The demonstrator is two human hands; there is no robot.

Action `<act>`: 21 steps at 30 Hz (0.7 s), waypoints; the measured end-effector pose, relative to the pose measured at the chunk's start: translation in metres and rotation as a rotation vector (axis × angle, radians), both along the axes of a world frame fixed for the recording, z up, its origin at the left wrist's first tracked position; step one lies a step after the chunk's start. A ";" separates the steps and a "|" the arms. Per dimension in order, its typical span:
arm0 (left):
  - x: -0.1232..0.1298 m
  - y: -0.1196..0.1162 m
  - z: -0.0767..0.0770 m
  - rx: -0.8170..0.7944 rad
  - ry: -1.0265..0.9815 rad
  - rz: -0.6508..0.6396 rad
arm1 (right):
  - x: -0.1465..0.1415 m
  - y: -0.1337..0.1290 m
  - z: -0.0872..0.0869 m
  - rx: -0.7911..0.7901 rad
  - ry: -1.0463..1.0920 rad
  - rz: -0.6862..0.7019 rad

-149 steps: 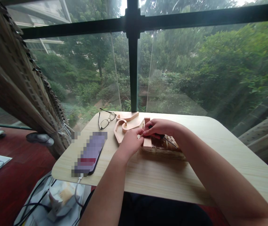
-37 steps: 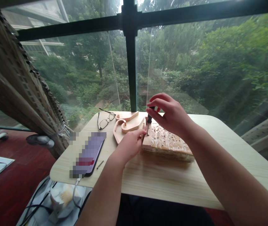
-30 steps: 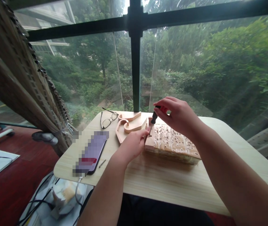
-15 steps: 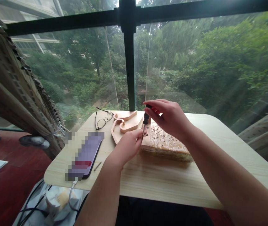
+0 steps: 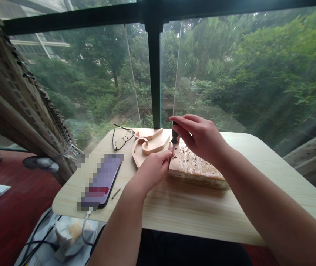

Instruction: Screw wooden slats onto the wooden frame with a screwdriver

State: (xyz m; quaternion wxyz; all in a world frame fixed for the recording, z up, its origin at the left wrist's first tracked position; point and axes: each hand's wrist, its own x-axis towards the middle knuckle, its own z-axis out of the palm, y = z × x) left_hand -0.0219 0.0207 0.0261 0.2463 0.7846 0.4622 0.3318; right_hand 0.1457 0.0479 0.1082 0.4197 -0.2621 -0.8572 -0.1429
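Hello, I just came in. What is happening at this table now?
The right hand holds a black-handled screwdriver upright, its tip down at a wooden block. The left hand steadies the block's near side. The block lies against a wrapped, speckled slab. Curved wooden pieces, glasses, a phone and a loose screw lie to the left.

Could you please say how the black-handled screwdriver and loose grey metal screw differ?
The black-handled screwdriver stands nearly upright in the right hand; the loose grey metal screw lies on the pale table. The screwdriver is large, the screw small. Both have metal shafts.
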 end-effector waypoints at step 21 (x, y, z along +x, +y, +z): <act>0.000 -0.004 0.005 -0.038 -0.060 -0.046 | 0.000 -0.004 0.004 0.009 -0.084 -0.085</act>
